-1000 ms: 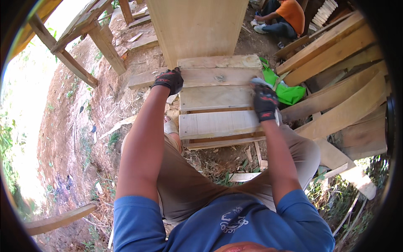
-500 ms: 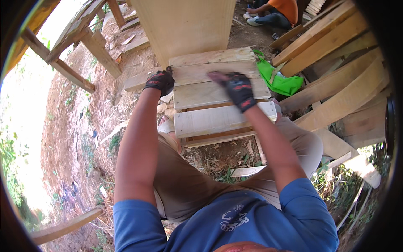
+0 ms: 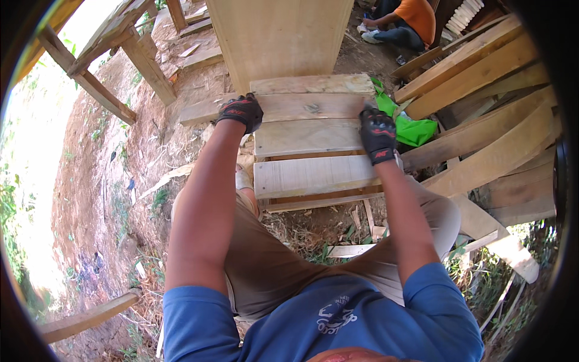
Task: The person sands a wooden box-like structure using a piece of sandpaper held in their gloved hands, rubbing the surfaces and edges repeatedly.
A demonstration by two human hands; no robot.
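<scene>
In front of me stands a slatted wooden piece, with several pale boards lying crosswise; the nearest slat (image 3: 316,176) has nail heads at its left end. Farther up it lies a wooden plank (image 3: 313,107) with a dark knot near its middle. My left hand (image 3: 241,113), in a black and red glove, is closed at the plank's left end. At the right end, my right hand (image 3: 378,136), gloved alike, is closed around the plank's edge. The fingertips of both hands are partly hidden.
A wide upright board (image 3: 277,42) stands just behind the slats. Right of them lie a green bag (image 3: 416,131) and stacked long boards (image 3: 476,66). A person in orange (image 3: 416,24) sits at the back. A timber frame (image 3: 145,66) stands at far left.
My right hand has moved from the middle of the plank to its right end, uncovering the knot. My left hand stays at the left end. The view has shifted slightly.
</scene>
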